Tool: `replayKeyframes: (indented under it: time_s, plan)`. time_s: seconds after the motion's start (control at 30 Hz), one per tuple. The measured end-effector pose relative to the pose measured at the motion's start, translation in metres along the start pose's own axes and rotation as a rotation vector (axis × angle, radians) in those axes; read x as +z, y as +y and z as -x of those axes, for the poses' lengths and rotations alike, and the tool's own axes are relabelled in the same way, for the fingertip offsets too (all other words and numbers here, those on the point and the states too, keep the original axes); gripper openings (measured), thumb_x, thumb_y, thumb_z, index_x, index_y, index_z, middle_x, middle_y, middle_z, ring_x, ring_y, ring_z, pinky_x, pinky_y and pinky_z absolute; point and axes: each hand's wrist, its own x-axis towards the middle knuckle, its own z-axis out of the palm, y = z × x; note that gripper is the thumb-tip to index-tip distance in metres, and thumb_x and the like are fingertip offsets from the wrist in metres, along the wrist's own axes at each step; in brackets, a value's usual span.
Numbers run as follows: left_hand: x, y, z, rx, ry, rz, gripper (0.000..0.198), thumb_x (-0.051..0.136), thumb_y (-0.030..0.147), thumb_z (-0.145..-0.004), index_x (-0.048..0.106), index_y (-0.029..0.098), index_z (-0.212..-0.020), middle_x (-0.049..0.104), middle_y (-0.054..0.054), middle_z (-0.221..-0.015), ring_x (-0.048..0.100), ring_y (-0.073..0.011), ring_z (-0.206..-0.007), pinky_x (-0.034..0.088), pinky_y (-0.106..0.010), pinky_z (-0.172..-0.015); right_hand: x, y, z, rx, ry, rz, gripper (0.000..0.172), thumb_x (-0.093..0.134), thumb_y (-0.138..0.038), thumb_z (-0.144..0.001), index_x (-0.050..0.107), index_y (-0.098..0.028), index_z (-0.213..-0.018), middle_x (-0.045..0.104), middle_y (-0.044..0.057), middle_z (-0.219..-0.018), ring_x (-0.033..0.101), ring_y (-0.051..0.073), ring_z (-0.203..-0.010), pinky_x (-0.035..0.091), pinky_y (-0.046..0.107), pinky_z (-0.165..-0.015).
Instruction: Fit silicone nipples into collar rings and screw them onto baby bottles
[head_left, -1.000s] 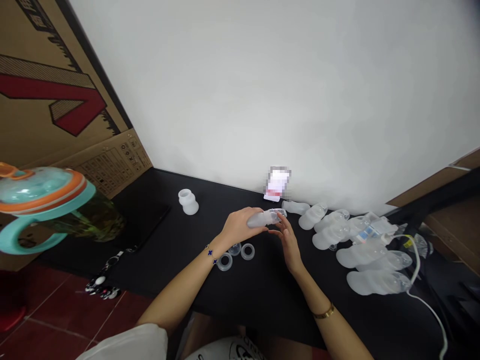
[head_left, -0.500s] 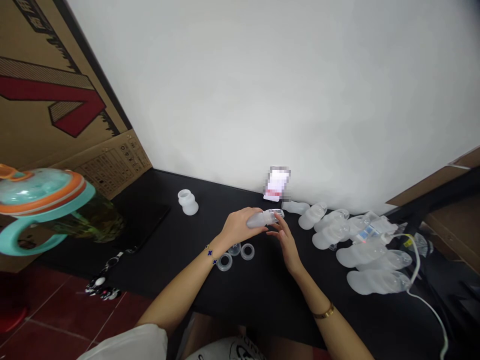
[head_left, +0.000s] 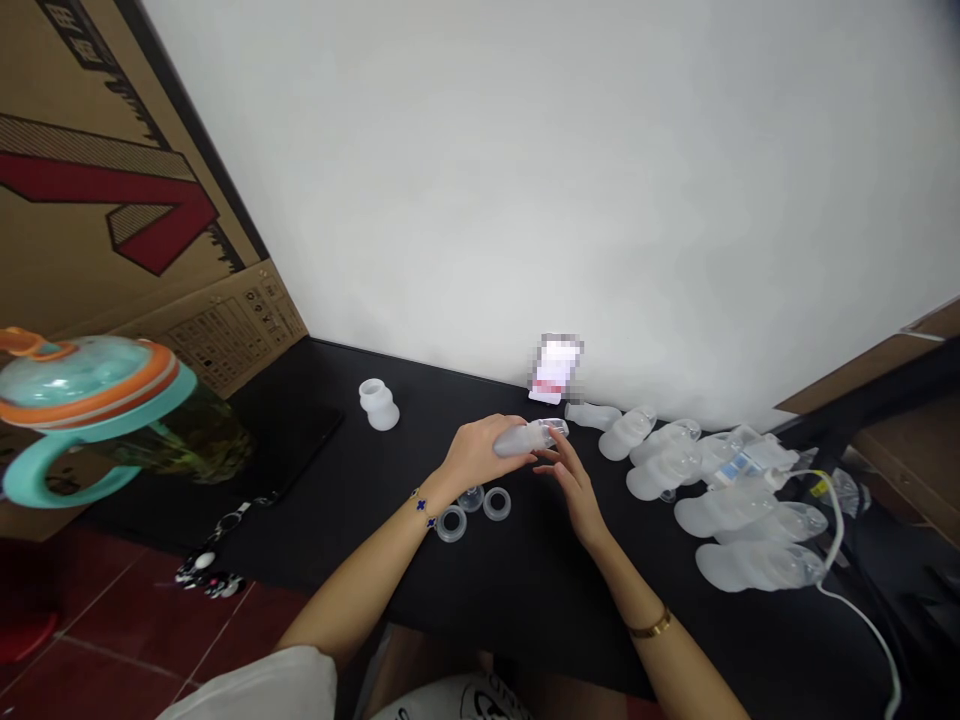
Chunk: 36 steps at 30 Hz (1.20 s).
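Note:
My left hand (head_left: 476,450) is wrapped around a frosted baby bottle (head_left: 517,440), held tilted above the black table with its clear cap (head_left: 553,430) toward the right. My right hand (head_left: 574,490) is at that cap end, its index fingertip against the cap and the other fingers spread apart. Below my left wrist lie two translucent collar rings (head_left: 451,524) and a small clear dome-shaped part (head_left: 471,498). An uncapped frosted bottle body (head_left: 379,404) stands upright farther back on the left.
Several capped frosted bottles (head_left: 757,565) lie along the right, near a white cable (head_left: 836,530) and a plastic packet (head_left: 742,465). A lit phone (head_left: 555,368) leans on the wall. At left are a large teal-lidded jug (head_left: 112,420), a beaded keychain (head_left: 206,570) and a cardboard box (head_left: 172,320).
The view has shifted very slightly. Both hands keep nearly the same pose around the bottle and its cap.

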Motion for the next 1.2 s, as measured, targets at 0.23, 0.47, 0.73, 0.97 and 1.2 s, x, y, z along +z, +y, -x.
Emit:
replayKeyframes:
  time_s: [0.23, 0.47, 0.73, 0.97, 1.2]
  plan:
    - [0.0003, -0.0012, 0.0005, 0.034, 0.026, 0.008, 0.044, 0.076, 0.05, -0.079, 0.067, 0.027, -0.116, 0.074, -0.001, -0.115, 0.071, -0.0217, -0.102, 0.053, -0.03, -0.086, -0.0018, -0.001, 0.0001, 0.0, -0.033, 0.006, 0.048, 0.057, -0.042, -0.098, 0.051, -0.039, -0.146, 0.045, 0.002, -0.157, 0.058, 0.028, -0.125, 0.056, 0.043, -0.093]
    - [0.0012, -0.0011, 0.0003, 0.027, 0.06, 0.044, 0.04, 0.074, 0.049, -0.08, 0.069, 0.027, -0.114, 0.074, 0.0, -0.114, 0.071, -0.0208, -0.098, 0.053, -0.03, -0.086, -0.0021, -0.0037, -0.0005, -0.006, -0.054, 0.025, 0.049, 0.056, -0.043, -0.098, 0.051, -0.039, -0.147, 0.043, 0.002, -0.159, 0.062, 0.027, -0.12, 0.057, 0.042, -0.091]
    - [-0.0009, -0.0013, 0.0008, 0.032, 0.044, -0.037, 0.038, 0.074, 0.039, -0.078, 0.069, 0.027, -0.114, 0.075, -0.001, -0.11, 0.072, -0.0214, -0.096, 0.055, -0.031, -0.085, -0.0018, -0.0035, -0.0008, -0.005, -0.078, 0.069, 0.05, 0.055, -0.043, -0.099, 0.049, -0.038, -0.148, 0.051, 0.004, -0.151, 0.064, 0.027, -0.118, 0.056, 0.043, -0.091]
    - [-0.0021, 0.0, 0.0008, 0.028, 0.039, -0.057, 0.037, 0.074, 0.034, -0.076, 0.07, 0.028, -0.112, 0.076, 0.001, -0.108, 0.072, -0.021, -0.095, 0.055, -0.03, -0.084, -0.0018, -0.0049, 0.0, 0.009, -0.087, 0.083, 0.051, 0.057, -0.043, -0.097, 0.049, -0.039, -0.148, 0.053, 0.003, -0.15, 0.064, 0.026, -0.116, 0.056, 0.044, -0.092]
    - [0.0008, -0.0033, 0.0014, 0.023, 0.05, -0.036, 0.039, 0.074, 0.04, -0.078, 0.069, 0.028, -0.115, 0.075, 0.0, -0.114, 0.072, -0.0214, -0.1, 0.055, -0.031, -0.087, -0.0003, -0.0081, -0.0007, 0.026, -0.083, 0.067, 0.051, 0.059, -0.045, -0.096, 0.051, -0.039, -0.146, 0.06, 0.004, -0.144, 0.067, 0.025, -0.11, 0.057, 0.043, -0.09]
